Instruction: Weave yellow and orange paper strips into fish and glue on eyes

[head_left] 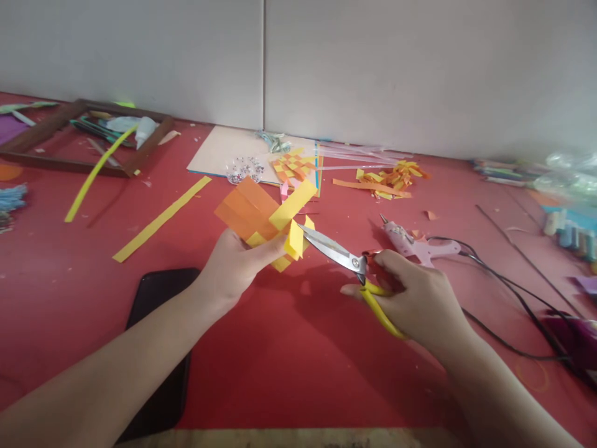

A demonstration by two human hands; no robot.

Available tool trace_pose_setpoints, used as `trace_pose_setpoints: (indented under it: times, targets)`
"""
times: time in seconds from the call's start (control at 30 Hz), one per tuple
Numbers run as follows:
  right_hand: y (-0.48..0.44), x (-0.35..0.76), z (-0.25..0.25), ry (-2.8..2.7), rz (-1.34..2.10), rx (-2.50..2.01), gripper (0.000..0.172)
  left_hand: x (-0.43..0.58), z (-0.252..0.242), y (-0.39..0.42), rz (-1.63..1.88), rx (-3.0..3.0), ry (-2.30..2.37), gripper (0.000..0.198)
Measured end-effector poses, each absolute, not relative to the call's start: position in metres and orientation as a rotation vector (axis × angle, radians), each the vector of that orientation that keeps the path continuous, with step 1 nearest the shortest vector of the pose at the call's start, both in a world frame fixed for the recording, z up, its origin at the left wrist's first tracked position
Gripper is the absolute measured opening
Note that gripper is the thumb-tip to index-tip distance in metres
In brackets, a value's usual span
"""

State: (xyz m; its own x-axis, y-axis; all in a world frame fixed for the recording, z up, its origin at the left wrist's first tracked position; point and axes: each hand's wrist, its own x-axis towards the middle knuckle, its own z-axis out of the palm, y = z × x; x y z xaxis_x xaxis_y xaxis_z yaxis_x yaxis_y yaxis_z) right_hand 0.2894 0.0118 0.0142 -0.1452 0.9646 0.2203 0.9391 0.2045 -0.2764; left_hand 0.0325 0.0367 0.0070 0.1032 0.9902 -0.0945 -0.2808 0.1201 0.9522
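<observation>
Okay, left hand (236, 264) sits just left of frame centre, closed around the lower edge of a woven paper piece (247, 214) and holding it up off the red surface (298, 361). The piece has orange strips crossed by yellow ones, with loose yellow ends sticking out toward 3 o'clock. Right hand (415, 298), at 4 o'clock from centre, grips yellow-handled scissors (342, 255) with its fingers through the loops. The blades point to 10 o'clock and their tips meet one folded yellow end of the piece. Whether the blades are parted there, cannot tell.

A pink glue gun (420, 246) lies on the surface just beyond the right hand at 12 o'clock from it, nozzle pointing to 10 o'clock. Its black cable (504, 292) runs off toward 4 o'clock. A black phone (158, 348) lies flat under the left forearm at 7 o'clock. A long yellow strip (161, 219) lies at 10 o'clock from the left hand, well apart. Orange and yellow paper scraps (392, 180) are piled at 1 o'clock near the wall. A smaller woven square (293, 167) rests on a pale cardboard sheet (219, 155) at 12 o'clock. A wooden frame (28, 155) sits far out at 10 o'clock.
</observation>
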Motion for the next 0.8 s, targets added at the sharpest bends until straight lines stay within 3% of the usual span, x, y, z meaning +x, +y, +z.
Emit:
trace_pose_setpoints:
  times: [0.13, 0.43, 0.8]
  targets:
    - [0.013, 0.289, 0.015, -2.103, 0.160, -1.799, 0.059, 0.032, 0.007, 0.036, 1.182, 0.955, 0.999, 0.018]
    - [0.015, 0.285, 0.024, -2.078, 0.829, -1.828, 0.060, 0.035, 0.011, 0.036, 1.182, 0.940, 0.918, 0.013]
    - [0.010, 0.298, 0.027, -2.109, 1.317, -1.556, 0.057, 0.043, 0.018, 0.032, 1.225, 0.999, 0.938, 0.016]
